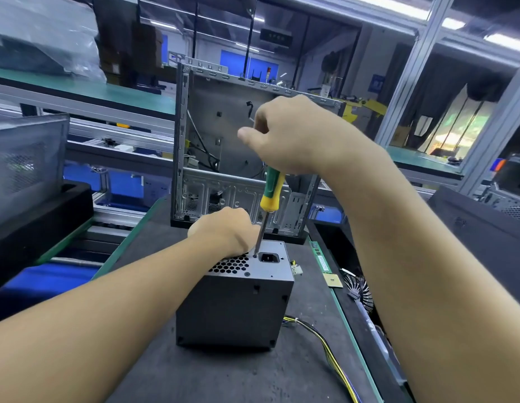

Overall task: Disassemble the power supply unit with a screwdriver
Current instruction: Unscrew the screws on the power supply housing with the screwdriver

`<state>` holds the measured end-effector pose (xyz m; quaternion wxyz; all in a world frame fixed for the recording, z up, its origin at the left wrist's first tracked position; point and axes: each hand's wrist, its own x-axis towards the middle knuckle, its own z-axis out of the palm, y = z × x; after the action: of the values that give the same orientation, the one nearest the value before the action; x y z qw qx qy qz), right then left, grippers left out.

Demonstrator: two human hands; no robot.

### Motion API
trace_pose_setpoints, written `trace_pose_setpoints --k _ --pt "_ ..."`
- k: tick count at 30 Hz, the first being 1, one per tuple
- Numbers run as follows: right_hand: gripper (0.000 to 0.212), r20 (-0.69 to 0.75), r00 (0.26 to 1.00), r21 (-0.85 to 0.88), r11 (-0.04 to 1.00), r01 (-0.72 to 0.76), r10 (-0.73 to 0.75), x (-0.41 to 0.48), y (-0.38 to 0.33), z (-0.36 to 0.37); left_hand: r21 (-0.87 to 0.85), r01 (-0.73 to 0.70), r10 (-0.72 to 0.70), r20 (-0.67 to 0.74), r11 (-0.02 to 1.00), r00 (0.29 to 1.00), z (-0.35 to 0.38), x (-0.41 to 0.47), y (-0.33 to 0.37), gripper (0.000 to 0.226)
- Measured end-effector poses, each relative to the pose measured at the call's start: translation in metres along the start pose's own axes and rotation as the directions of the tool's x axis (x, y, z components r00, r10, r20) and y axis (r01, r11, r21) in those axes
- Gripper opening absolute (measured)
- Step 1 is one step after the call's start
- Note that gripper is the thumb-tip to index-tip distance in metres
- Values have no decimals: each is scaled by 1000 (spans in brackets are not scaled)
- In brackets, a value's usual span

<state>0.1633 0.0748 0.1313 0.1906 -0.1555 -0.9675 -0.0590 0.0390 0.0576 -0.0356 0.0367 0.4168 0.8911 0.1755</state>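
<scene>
Right hand (pixel 293 135) gripping screwdriver (pixel 269 199) handle, tip seated on screw (pixel 255 256) beside power socket. Left hand (pixel 226 231) closed over power supply unit (pixel 238 303), centre frame on bench (pixel 154 373). Second screw (pixel 247 274) in place; casing intact. Judged early stage.

Two hands: left (pixel 223 232), right (pixel 293 135); one screwdriver (pixel 269 193); one PSU (pixel 238 298) with one socket (pixel 269 258) and two screws visible on top, one under the tip (pixel 255 256), one near the front edge (pixel 247 274). One open case (pixel 241 146) behind; one wire bundle (pixel 325 344) and one white plug (pixel 296 269) to the PSU's right. On the right strip: one RAM stick (pixel 320 257), one CPU chip (pixel 333 280), one finned cooler (pixel 359 292).
</scene>
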Motion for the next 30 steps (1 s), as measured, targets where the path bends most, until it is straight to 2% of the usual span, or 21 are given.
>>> trace_pose_setpoints --k 3,7,11,13,15,18,21,24,27,30 --pt "18 -59 993 48 993 108 -105 0 -3 3 22 -4 4 -9 1000 1000 1 2 0 33" --pt "19 74 991 222 971 90 -109 -5 -4 -6 35 12 -11 -23 999 1000 4 5 0 28" --pt "23 127 992 122 992 -22 7 -4 -2 -3 30 10 -9 -21 1000 1000 5 6 -1 30" --pt "32 80 995 12 998 -56 54 -3 -3 2 31 6 -5 -16 1000 1000 4 6 -1 32" --pt "34 23 1000 -73 997 -15 16 -3 -4 5 32 0 0 -6 999 1000 3 5 0 32" --pt "20 75 997 54 998 28 -32 -2 -2 1 20 4 -4 -5 1000 1000 2 5 0 30" --pt "20 151 988 130 991 0 -20 -7 1 -9 14 6 -6 -15 1000 1000 4 4 0 28" --pt "23 150 989 126 991 -37 17 -7 1 -8 23 -8 8 -5 1000 1000 3 5 0 29" --pt "33 88 991 16 995 -102 100 -5 -1 0 29 -5 5 21 1000 1000 2 6 1 24" --pt "31 38 998 12 999 -45 44 -3 -3 7 34 -2 2 12 999 1000 1 5 1 23"
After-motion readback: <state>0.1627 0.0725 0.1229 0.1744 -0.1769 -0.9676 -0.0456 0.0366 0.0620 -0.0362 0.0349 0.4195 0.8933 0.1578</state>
